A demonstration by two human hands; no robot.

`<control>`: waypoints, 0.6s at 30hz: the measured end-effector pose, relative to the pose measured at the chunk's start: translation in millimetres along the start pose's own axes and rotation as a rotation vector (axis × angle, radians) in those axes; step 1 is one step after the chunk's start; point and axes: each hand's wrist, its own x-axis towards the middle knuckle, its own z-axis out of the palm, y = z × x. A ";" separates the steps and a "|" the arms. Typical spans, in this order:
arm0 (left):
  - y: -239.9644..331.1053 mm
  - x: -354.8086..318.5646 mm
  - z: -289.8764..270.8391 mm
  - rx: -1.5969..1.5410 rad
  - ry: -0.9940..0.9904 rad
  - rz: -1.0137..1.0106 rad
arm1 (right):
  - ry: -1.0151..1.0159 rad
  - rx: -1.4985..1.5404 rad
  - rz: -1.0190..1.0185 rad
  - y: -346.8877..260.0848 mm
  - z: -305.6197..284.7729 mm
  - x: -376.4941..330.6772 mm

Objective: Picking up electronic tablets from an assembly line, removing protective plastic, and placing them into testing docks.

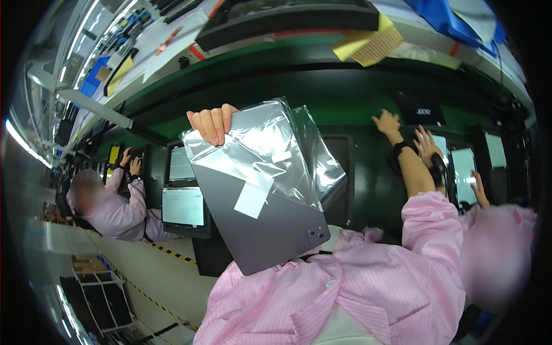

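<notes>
A dark grey tablet (270, 230) is held up in front of my chest, its back with the camera bump toward me. My left hand (213, 123) grips its upper edge, fingers folded over the front. Clear shiny film (253, 135) covers the upper part of the tablet, and a white label (254, 196) sits on its back. Behind it on the right hangs another film-covered piece (322, 155), mostly hidden. My right hand (388, 122) reaches forward over the dark green bench with fingers apart and nothing in them, left of a flat black piece (421, 109).
Lit tablets in dark trays (183, 207) stand at the left. At the right a co-worker's hand (426, 146) is close to my right arm, beside more lit tablets (464, 167). Another person (118, 207) sits at the left. A shelf with a black tray (287, 23) and yellow paper (371, 46) runs above.
</notes>
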 end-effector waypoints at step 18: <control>44.7 -10.7 -51.9 0.240 0.169 0.035 | 0.353 -0.636 0.169 98.5 44.2 98.2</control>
